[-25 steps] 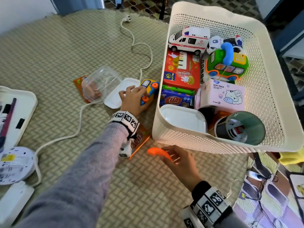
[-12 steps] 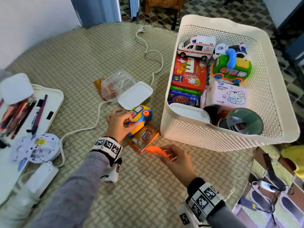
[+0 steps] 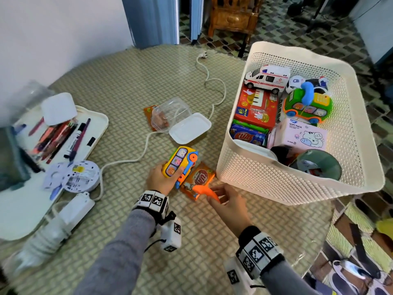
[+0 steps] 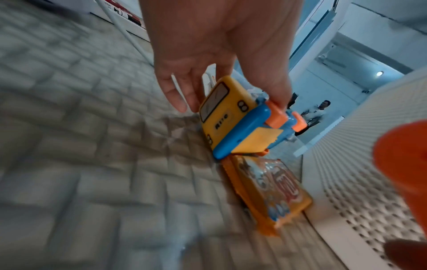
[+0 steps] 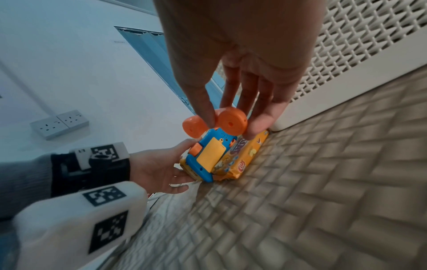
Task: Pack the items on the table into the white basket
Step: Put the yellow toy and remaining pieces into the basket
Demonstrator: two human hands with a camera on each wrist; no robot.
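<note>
Lifted since a second ago from beside the plastic container (image 3: 170, 116), the yellow toy bus phone (image 3: 177, 163) now sits gripped in the left hand (image 3: 161, 179), just above an orange snack packet (image 3: 200, 179) lying by the white basket (image 3: 251, 179). The right hand (image 3: 229, 204) pinches the orange handset (image 3: 205, 191) between thumb and fingers, just beside the toy. Both hover over a woven beige table mat (image 3: 127, 81); a white cable (image 3: 210, 81) snakes across it, with a white wall (image 3: 53, 28) and patterned floor tiles (image 3: 340, 39) beyond.
</note>
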